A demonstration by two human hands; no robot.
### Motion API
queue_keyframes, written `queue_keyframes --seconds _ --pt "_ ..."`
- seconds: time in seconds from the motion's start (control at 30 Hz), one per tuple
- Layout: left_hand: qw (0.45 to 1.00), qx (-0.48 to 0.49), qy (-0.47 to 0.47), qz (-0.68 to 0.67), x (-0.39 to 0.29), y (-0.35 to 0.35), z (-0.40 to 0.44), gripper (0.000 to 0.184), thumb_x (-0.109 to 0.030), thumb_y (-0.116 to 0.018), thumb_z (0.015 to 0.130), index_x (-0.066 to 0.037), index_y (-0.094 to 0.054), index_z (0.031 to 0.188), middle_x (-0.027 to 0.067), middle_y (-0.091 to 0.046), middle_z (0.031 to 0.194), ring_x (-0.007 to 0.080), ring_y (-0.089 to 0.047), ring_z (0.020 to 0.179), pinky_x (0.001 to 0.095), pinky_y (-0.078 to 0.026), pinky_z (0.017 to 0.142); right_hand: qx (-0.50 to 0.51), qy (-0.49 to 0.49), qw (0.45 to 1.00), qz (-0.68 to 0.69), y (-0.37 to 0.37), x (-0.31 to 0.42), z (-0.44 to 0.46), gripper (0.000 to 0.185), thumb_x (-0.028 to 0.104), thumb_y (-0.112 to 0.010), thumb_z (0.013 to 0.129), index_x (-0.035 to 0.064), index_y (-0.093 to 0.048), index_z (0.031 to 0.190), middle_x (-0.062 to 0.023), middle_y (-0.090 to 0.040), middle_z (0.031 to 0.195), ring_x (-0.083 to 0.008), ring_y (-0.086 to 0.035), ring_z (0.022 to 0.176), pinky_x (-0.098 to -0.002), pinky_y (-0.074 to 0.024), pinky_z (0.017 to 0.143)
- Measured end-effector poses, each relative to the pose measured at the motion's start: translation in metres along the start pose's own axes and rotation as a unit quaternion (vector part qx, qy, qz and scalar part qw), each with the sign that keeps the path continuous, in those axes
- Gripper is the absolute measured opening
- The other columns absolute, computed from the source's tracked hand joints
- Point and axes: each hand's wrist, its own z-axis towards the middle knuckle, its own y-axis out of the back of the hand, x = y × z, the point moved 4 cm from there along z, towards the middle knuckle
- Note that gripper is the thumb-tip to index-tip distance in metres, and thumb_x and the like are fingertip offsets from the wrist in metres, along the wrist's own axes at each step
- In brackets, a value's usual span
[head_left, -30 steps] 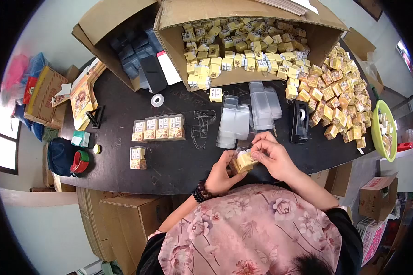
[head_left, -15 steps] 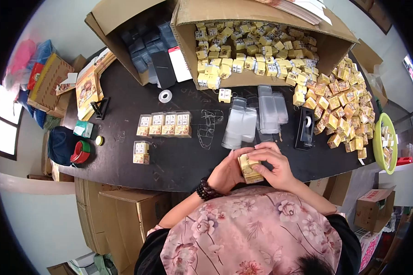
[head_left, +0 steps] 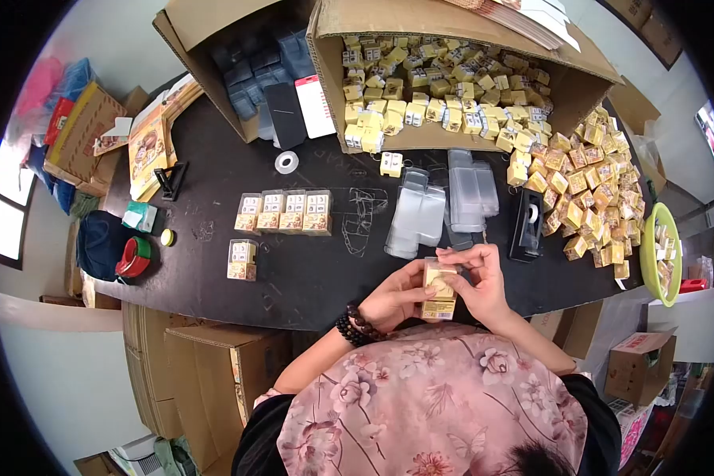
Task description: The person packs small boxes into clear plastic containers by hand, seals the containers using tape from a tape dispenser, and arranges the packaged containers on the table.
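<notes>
Close to my body at the table's front edge is a clear plastic box (head_left: 439, 307) with small yellow printed cartons in it, held upright between both hands. My left hand (head_left: 393, 300) grips its left side, thumb across the front. My right hand (head_left: 484, 287) has its thumb pressed on the front and its fingers bent at the top edge, partly hiding the box. Flat clear plastic sleeves (head_left: 417, 213) lie just beyond the hands. To the left stand a row of filled clear boxes (head_left: 284, 214) and a single filled box (head_left: 242, 260).
A cardboard box (head_left: 325, 79) full of small yellow cartons stands at the back, another with dark clear sleeves (head_left: 262, 75) beside it. Loose cartons (head_left: 591, 186) are heaped at right, near a tape dispenser (head_left: 526, 224) and green basin (head_left: 650, 270). A tape roll (head_left: 286, 163) lies behind the row.
The held box has turned more upright, its front now facing me. My left thumb has come round onto its front, and my right fingers have risen to its top edge.
</notes>
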Motion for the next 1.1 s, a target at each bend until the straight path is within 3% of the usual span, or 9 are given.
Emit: queue_keyframes --seconds 0.13,0.33,0.43,0.57,0.7,0.77,0.93,1.03,1.1 --pt "0.993 -0.059 -0.045 0.091 0.007 0.007 0.005 0.054 -0.007 -0.063 0.093 -0.006 -0.038 0.141 0.006 -0.057 0.123 0.0146 -0.056 0.111 0.0331 -0.047 0.096 0.054 -0.083 0.995 0.019 0.009 -0.006 0.002 0.014 -0.003 -0.063 0.09 0.0003 -0.049 0.089 -0.0128 -0.061 0.107 -0.0262 -0.057 0.118 -0.0362 -0.0452 0.101" --pt "0.975 0.004 -0.12 0.185 0.006 0.0 0.011 0.052 -0.006 -0.062 0.094 0.0 -0.038 0.139 0.0055 -0.057 0.123 0.0112 -0.053 0.113 0.0282 -0.044 0.097 0.0 -0.085 0.992 -0.094 0.011 0.003 -0.004 0.008 -0.002 -0.063 0.091 -0.0017 -0.066 0.098 -0.0097 -0.065 0.103 -0.0183 -0.064 0.107 -0.0256 -0.0501 0.084" --pt "0.976 0.015 -0.111 0.187 0.007 -0.003 0.012 0.052 -0.004 -0.063 0.093 0.001 -0.038 0.139 0.006 -0.056 0.124 0.0116 -0.052 0.116 0.0294 -0.043 0.099 0.006 -0.125 0.992 -0.014 0.022 -0.007 -0.007 0.01 0.0 -0.062 0.092 -0.0015 -0.07 0.099 -0.0091 -0.066 0.105 -0.0189 -0.063 0.108 -0.0243 -0.0498 0.082" --pt "0.968 0.023 -0.141 0.208 0.011 -0.001 0.019 0.05 -0.009 -0.061 0.095 0.0 -0.039 0.139 0.004 -0.058 0.117 0.0083 -0.055 0.106 0.0255 -0.047 0.089 0.039 -0.065 0.994 -0.082 0.027 0.006 -0.015 0.016 0.001 -0.06 0.093 -0.0026 -0.069 0.106 -0.0127 -0.065 0.113 -0.0247 -0.06 0.116 -0.0317 -0.0467 0.097" --pt "0.997 -0.058 -0.011 0.044 0.019 0.0 0.032 0.028 -0.029 -0.05 0.102 -0.011 -0.051 0.123 -0.0032 -0.058 0.1 0.0 -0.054 0.082 0.017 -0.046 0.064 0.086 0.071 0.954 -0.278 0.026 0.01 -0.029 0.022 0.0 -0.065 0.086 -0.0033 -0.067 0.107 -0.0174 -0.062 0.125 -0.0351 -0.052 0.127 -0.0445 -0.0376 0.109" --pt "0.997 -0.045 -0.005 0.069 0.028 -0.001 0.052 0.023 -0.029 -0.05 0.102 -0.012 -0.054 0.116 -0.0023 -0.061 0.1 0.004 -0.059 0.087 0.0206 -0.05 0.069 0.077 0.063 0.96 -0.262 0.036 0.011 -0.035 0.024 -0.002 -0.062 0.087 -0.001 -0.068 0.109 -0.0201 -0.055 0.133 -0.0342 -0.047 0.131 -0.0436 -0.0388 0.107" --pt "0.986 0.004 0.073 0.152 0.027 -0.025 0.11 0.045 -0.022 -0.048 0.099 -0.012 -0.04 0.142 0.0029 -0.06 0.113 0.0142 -0.063 0.101 0.0327 -0.055 0.081 -0.369 -0.06 0.851 -0.369 0.136 -0.001 -0.06 0.023 0.012 -0.065 0.09 0.0023 -0.062 0.111 -0.0083 -0.051 0.111 -0.0136 -0.051 0.084 -0.0275 -0.046 0.074" --pt "0.973 0.046 0.124 0.19 0.04 -0.033 0.154 0.058 -0.026 -0.05 0.098 -0.021 -0.028 0.151 0.001 -0.059 0.116 0.0144 -0.061 0.102 0.0368 -0.054 0.081 -0.403 -0.157 0.847 -0.309 0.194 -0.028 -0.064 0.021 0.017 -0.066 0.09 0.0054 -0.065 0.108 -0.0037 -0.056 0.101 -0.0116 -0.052 0.081 -0.0261 -0.0448 0.069" --pt "0.967 0.068 0.141 0.203 0.049 -0.036 0.175 0.061 -0.028 -0.051 0.097 -0.023 -0.027 0.152 0.0028 -0.058 0.117 0.0159 -0.06 0.105 0.0416 -0.054 0.081 -0.315 -0.319 0.89 -0.082 0.198 -0.039 -0.055 0.015 0.019 -0.068 0.089 0.0104 -0.068 0.101 0.0014 -0.058 0.085 -0.0096 -0.052 0.074 -0.024 -0.0423 0.064"
